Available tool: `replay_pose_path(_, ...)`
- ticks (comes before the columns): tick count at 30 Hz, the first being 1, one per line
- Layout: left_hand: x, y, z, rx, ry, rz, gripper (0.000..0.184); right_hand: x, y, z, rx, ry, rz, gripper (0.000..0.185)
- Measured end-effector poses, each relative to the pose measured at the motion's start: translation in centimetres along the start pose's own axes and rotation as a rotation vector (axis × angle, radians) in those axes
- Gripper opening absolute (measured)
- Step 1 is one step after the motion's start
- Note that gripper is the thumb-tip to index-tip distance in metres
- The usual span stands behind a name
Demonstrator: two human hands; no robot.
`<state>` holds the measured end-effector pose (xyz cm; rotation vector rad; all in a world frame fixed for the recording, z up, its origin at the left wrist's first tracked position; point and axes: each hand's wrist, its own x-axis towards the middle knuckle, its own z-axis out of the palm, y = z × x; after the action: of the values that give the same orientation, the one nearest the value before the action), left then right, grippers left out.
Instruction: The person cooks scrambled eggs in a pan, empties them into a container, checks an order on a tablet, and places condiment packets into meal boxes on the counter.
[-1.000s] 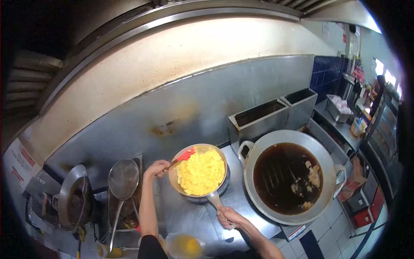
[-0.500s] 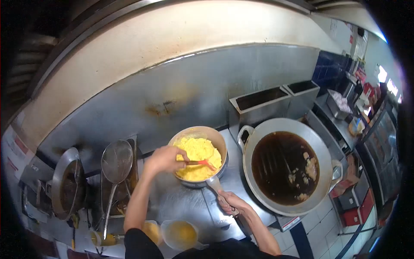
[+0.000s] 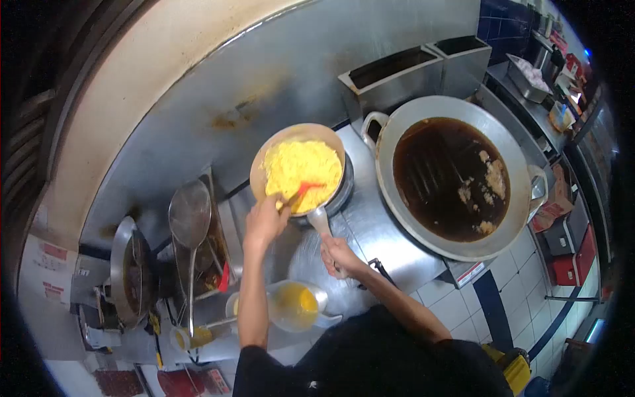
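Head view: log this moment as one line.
left hand: holds red-headed utensil | right hand: grips pan handle | pan: yellow food inside, utensil head touching it | wok: dark liquid inside

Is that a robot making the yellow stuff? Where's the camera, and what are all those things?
No robot here! These are a person's own two bare hands. The camera is worn on the person's head, looking forward and down, so you see roughly what they would see.

The left hand holds a stirring tool with a red head, which is in the yellow food. It looks like scrambled egg, but I can't be sure. The right hand grips the handle of the frying pan.

To the right is a big metal wok with dark liquid and pale bits in it. To the left is a round strainer. Closer to the person is a see-through jug with something yellow inside.
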<state>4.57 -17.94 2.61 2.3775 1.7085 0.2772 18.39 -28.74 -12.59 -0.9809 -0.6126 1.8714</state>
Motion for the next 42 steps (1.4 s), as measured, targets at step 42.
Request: replay_pose_path(42, 1.6, -3.4, -1.1, -0.03, 0.115, -0.041, 0.027, -2.6, -2.8, 0.3, 0.003, 0.023, 0.098, 0.038)
